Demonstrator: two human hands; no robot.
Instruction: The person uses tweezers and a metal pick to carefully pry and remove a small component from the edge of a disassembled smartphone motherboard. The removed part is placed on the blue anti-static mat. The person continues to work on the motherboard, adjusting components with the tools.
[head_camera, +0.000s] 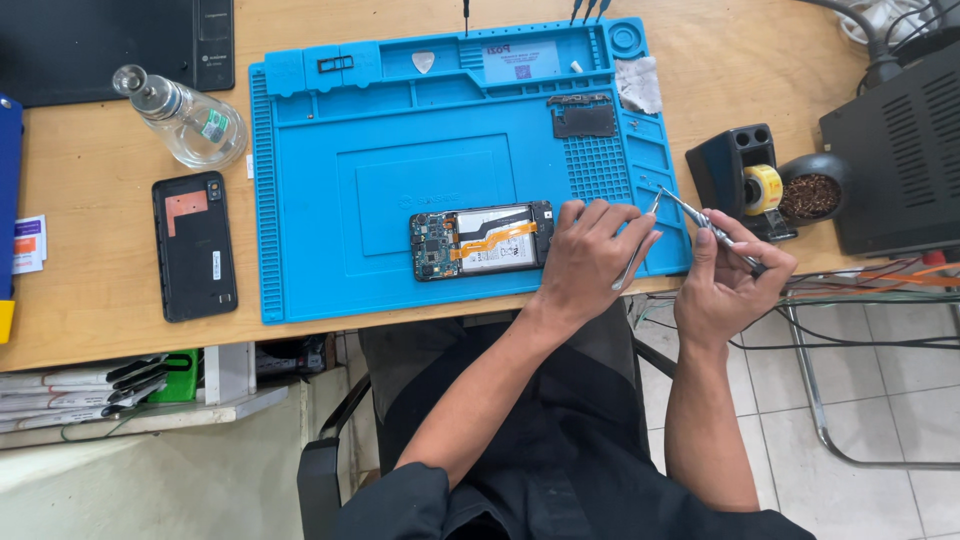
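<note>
An opened phone (480, 241) lies on the blue repair mat (320, 230), its circuit board, orange flex cable and battery showing. My left hand (588, 258) rests on the phone's right end and holds thin metal tweezers (640, 245) between its fingers. To the right, at the mat's edge, my right hand (728, 285) grips a slim metal screwdriver (708, 226) whose tip points up-left toward the tweezers' tip. The two tool tips almost meet above the mat's right border.
A black back cover (193, 246) lies left of the mat beside a glass flask (190, 120). A dark metal shield plate (582, 116) and a crumpled cloth (638, 84) lie in the mat's trays. A soldering stand with yellow tape (748, 180) and a black station (895, 150) stand at right.
</note>
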